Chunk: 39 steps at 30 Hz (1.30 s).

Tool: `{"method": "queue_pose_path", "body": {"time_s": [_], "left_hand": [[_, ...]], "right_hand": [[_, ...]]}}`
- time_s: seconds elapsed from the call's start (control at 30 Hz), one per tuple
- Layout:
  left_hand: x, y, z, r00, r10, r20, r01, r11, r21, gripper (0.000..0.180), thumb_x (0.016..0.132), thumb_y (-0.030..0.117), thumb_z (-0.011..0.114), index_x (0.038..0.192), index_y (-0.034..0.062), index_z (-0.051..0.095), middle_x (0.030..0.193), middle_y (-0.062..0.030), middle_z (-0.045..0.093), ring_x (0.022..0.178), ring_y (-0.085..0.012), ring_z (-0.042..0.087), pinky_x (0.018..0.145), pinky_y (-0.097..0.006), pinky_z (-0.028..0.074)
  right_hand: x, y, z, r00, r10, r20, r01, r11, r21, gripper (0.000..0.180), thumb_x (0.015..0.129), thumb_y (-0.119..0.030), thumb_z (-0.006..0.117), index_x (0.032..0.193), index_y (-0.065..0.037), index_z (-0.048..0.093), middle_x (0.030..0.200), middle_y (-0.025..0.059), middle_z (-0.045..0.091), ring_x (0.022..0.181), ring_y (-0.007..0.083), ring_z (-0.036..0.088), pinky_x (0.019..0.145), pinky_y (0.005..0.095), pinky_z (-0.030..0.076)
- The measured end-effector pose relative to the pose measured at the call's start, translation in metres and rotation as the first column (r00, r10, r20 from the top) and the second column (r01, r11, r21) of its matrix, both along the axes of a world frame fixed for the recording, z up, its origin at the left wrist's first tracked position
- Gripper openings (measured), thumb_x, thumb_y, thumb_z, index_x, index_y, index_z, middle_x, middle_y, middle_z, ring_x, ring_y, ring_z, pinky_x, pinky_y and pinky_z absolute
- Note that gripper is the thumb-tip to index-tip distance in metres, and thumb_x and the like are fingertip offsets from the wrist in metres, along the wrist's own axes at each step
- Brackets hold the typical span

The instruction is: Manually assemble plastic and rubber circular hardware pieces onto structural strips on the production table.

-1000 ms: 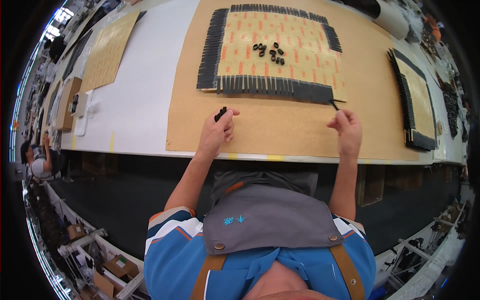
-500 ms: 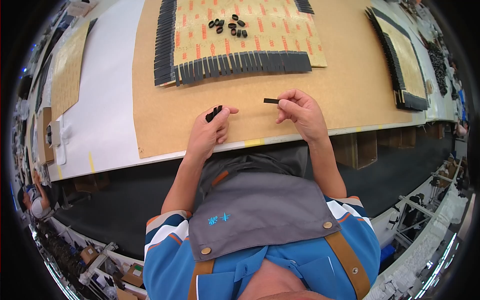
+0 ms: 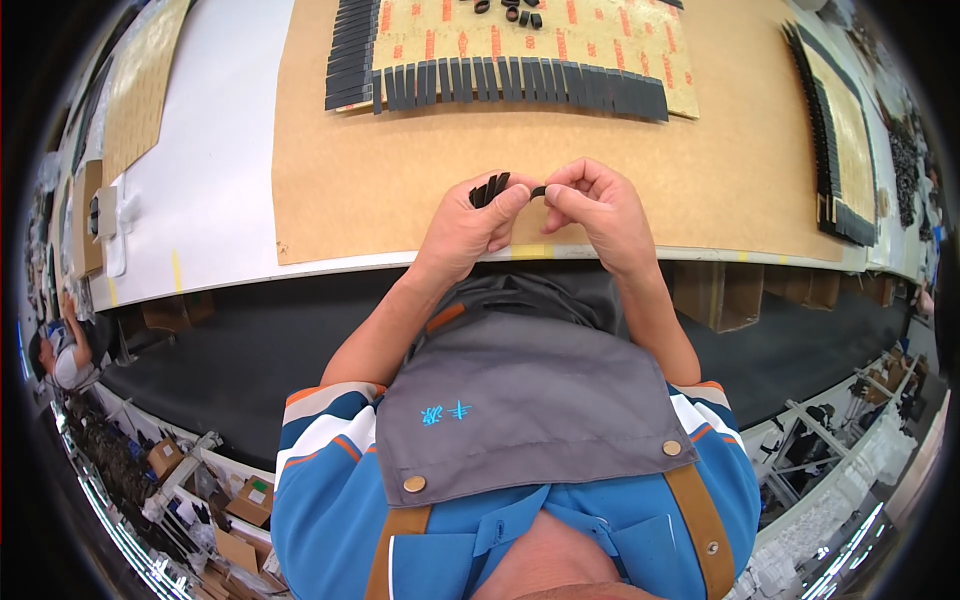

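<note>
My left hand (image 3: 462,228) is closed around several short black strips (image 3: 489,189), which fan out above its fingers. A single black strip (image 3: 539,191) arches between the two hands. My right hand (image 3: 606,216) pinches one end of it, and the other end meets the thumb and fingertips of my left hand. Both hands are over the near part of the brown paper (image 3: 390,185). Beyond them lies a yellowish board (image 3: 590,45) printed in red, with black strips (image 3: 520,85) lined up along its left and near edges. Several small black loops (image 3: 512,14) rest on it.
Another strip-edged board (image 3: 843,120) lies at the table's right, and a plain yellowish sheet (image 3: 145,90) at the far left. The table's near edge runs just in front of me. Cardboard boxes (image 3: 708,298) stand beneath. At far left is another person (image 3: 70,355).
My hands have come together, the left moving right and up. The strip in my right hand, straight and apart before, is now bent between both hands. The board appears higher in view.
</note>
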<state>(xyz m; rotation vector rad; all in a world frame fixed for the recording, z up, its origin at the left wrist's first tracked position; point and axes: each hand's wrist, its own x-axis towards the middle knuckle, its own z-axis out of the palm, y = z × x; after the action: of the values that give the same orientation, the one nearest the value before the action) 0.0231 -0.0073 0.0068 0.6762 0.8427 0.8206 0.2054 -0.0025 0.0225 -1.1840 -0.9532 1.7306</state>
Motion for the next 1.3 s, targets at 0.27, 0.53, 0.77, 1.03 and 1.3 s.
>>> {"method": "queue_pose_path", "body": {"time_s": [0.27,0.53,0.77,1.03,1.3], "left_hand": [[0.000,-0.001,0.004,0.976,0.035,-0.213,-0.015,0.996,0.092,0.023,0.089,0.022,0.063,0.094,-0.0001,0.059,0.059,0.0058,0.041,0.047,-0.0028,0.033,0.042,-0.020,0.027],[-0.001,0.001,0.008,0.980,-0.056,-0.189,0.065,0.997,0.040,0.022,0.088,0.022,0.065,0.088,0.0008,0.058,0.055,0.0066,0.039,0.043,-0.0023,0.030,0.039,-0.020,0.024],[-0.010,0.010,0.015,0.955,-0.204,-0.216,0.191,0.978,-0.082,0.016,0.086,0.017,0.063,0.088,0.0008,0.061,0.052,0.0065,0.038,0.043,-0.0019,0.030,0.039,-0.020,0.022],[-0.009,0.010,0.014,0.938,-0.226,-0.264,0.215,0.974,-0.068,0.016,0.084,0.017,0.063,0.083,0.0015,0.063,0.049,0.0060,0.038,0.041,-0.0025,0.030,0.038,-0.021,0.021],[-0.007,0.012,0.013,0.934,-0.194,-0.300,0.175,0.981,-0.088,0.010,0.082,0.012,0.060,0.078,0.0026,0.060,0.049,0.0055,0.039,0.040,-0.0026,0.031,0.038,-0.021,0.021]], "right_hand": [[0.003,0.000,0.003,0.993,0.118,-0.020,-0.118,0.993,-0.008,0.015,0.086,-0.009,0.063,0.093,0.004,0.060,0.081,0.0075,0.063,0.067,0.0104,0.062,0.063,0.0228,0.052],[0.008,0.002,-0.005,0.982,0.178,-0.063,-0.182,0.982,-0.060,0.014,0.085,-0.009,0.064,0.091,0.003,0.060,0.079,0.0063,0.063,0.063,0.0097,0.060,0.060,0.0239,0.052],[0.012,0.006,-0.006,0.976,0.203,-0.079,-0.213,0.968,-0.136,0.008,0.084,-0.006,0.063,0.087,0.000,0.058,0.075,0.0035,0.058,0.059,0.0075,0.057,0.057,0.0259,0.054],[0.012,0.008,-0.004,0.965,0.262,-0.002,-0.259,0.951,-0.167,0.008,0.084,-0.006,0.062,0.086,0.000,0.057,0.074,0.0036,0.058,0.058,0.0072,0.056,0.055,0.0246,0.052],[0.015,0.005,-0.004,0.963,0.263,-0.055,-0.268,0.959,-0.098,0.013,0.084,-0.003,0.060,0.095,0.002,0.056,0.084,0.0063,0.061,0.071,0.0110,0.062,0.069,0.0255,0.052]]}}
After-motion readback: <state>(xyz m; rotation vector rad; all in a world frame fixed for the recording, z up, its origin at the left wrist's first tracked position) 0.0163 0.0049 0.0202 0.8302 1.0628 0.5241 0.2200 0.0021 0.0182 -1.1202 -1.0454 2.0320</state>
